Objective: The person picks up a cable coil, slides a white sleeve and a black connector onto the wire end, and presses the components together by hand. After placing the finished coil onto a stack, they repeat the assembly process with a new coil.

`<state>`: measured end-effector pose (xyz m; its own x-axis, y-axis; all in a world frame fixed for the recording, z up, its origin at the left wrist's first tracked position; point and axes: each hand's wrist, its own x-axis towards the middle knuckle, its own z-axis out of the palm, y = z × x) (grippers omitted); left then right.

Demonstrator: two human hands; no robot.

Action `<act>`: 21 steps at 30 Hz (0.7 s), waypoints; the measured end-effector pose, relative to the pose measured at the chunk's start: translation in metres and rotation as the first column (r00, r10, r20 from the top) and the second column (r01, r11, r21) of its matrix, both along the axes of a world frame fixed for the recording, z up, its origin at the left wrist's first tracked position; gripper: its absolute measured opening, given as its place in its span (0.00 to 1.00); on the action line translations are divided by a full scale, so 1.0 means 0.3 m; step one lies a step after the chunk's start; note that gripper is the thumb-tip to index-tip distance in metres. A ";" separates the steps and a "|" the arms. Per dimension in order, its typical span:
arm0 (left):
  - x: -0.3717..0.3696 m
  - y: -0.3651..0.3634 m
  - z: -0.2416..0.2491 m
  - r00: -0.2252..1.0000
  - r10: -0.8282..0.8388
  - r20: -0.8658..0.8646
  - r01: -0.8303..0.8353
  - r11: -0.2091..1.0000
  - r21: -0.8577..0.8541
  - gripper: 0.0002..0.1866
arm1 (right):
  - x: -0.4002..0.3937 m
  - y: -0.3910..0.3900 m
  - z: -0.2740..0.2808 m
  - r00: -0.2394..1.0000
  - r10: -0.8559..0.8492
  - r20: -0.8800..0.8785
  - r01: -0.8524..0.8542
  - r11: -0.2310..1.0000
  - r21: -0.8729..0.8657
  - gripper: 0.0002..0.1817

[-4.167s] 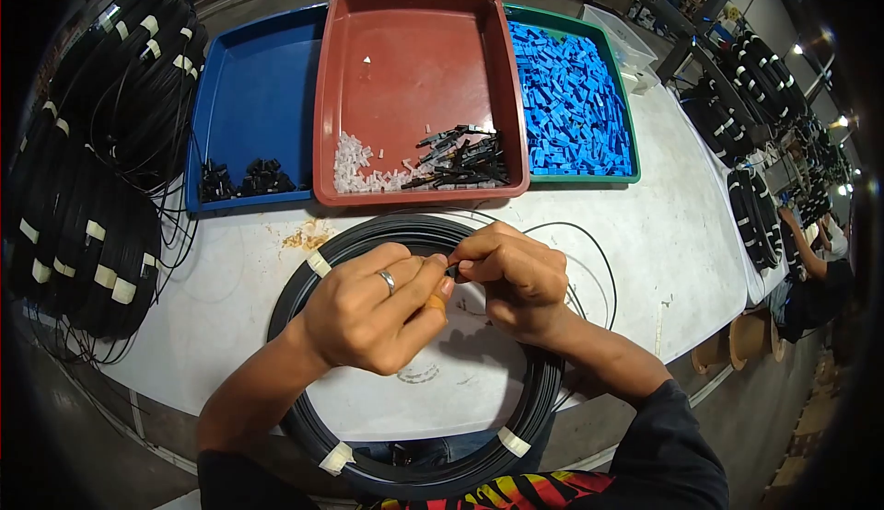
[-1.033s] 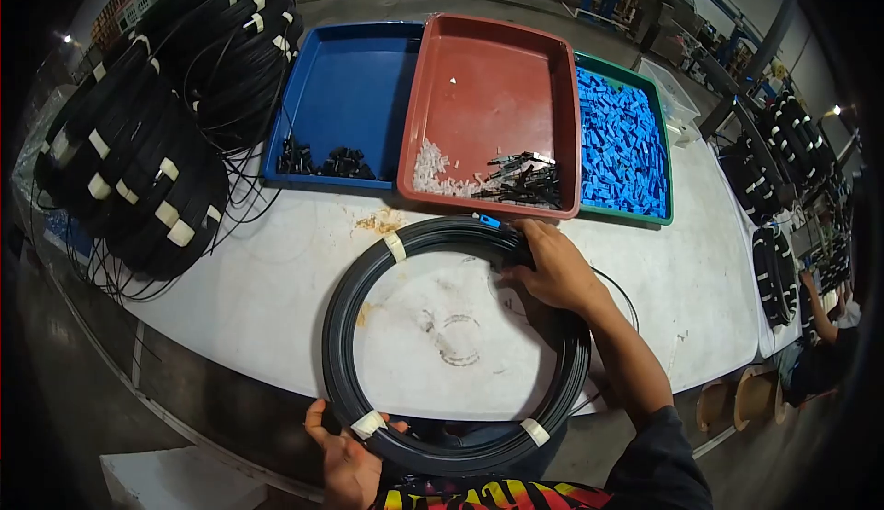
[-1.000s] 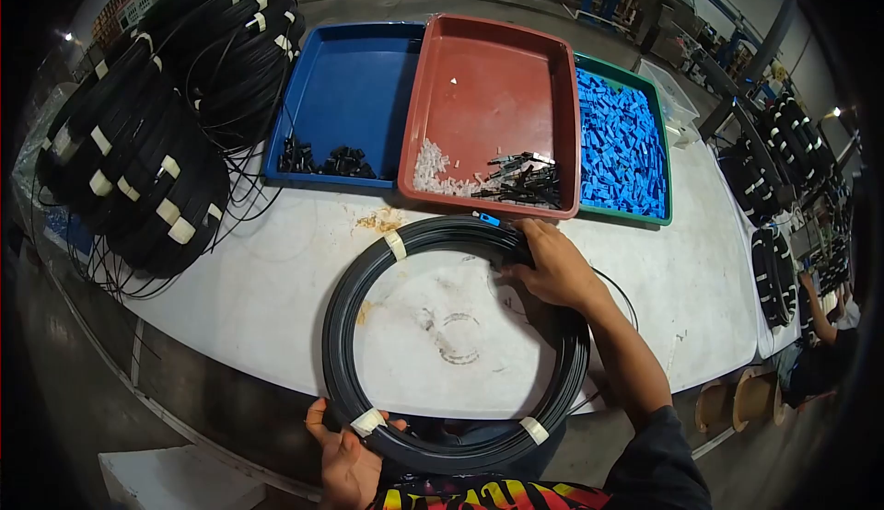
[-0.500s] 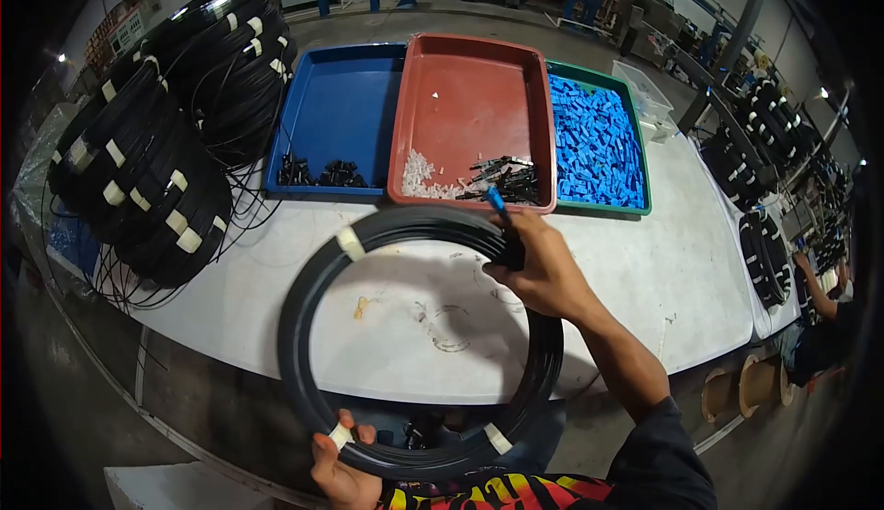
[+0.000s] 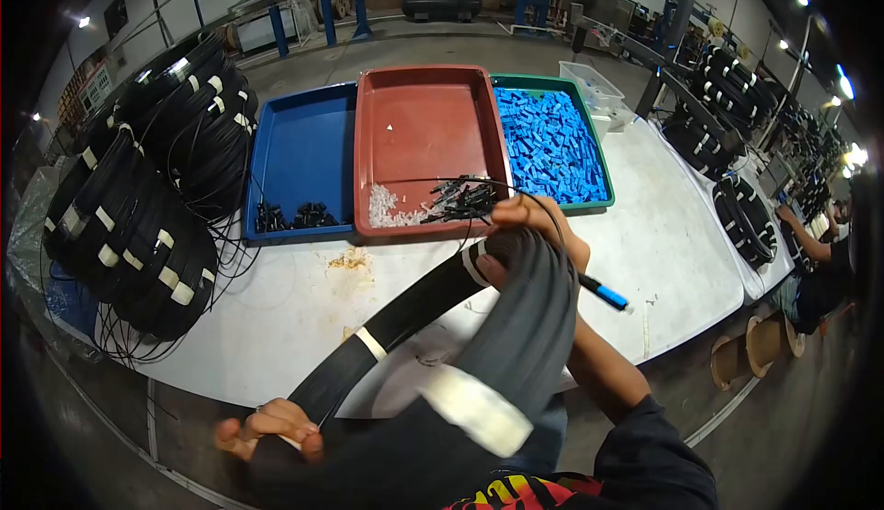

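Note:
A coil of black cable (image 5: pixel 525 326), bound with pale tape bands, is held tilted above the table's near edge, its near side blurred and close to the camera. My right hand (image 5: pixel 551 234) is closed round the coil's upper right part, thumb on the inside. Beside that wrist, a cable end with a blue connector (image 5: pixel 603 291) points out to the right. A loose cable strand arcs over the hand towards the red tray. My left hand (image 5: pixel 276 425) is closed on the coil's lower left part; some of its fingers are hidden behind it.
On the white table (image 5: pixel 663 280) stand a blue tray (image 5: pixel 304 142) with black pieces, a red tray (image 5: pixel 428 119) with white and black pieces, and a green tray (image 5: pixel 599 156) of blue connectors. Stacked cable coils (image 5: pixel 129 243) rise at left. Another person (image 5: pixel 824 275) is at far right.
The coil has turned from facing me to a steep tilt, its near side coming closer. My left hand moved left. The blue connector swung from above my right hand to its right side.

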<state>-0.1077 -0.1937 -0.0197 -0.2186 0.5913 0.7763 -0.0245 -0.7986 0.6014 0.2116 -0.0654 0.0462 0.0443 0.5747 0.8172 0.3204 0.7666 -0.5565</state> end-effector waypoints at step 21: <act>0.171 0.010 0.046 0.747 0.077 -0.660 0.238 0.896 0.374 0.22 | 0.552 -0.311 -0.131 0.681 0.343 0.647 0.217 0.749 -0.626 0.50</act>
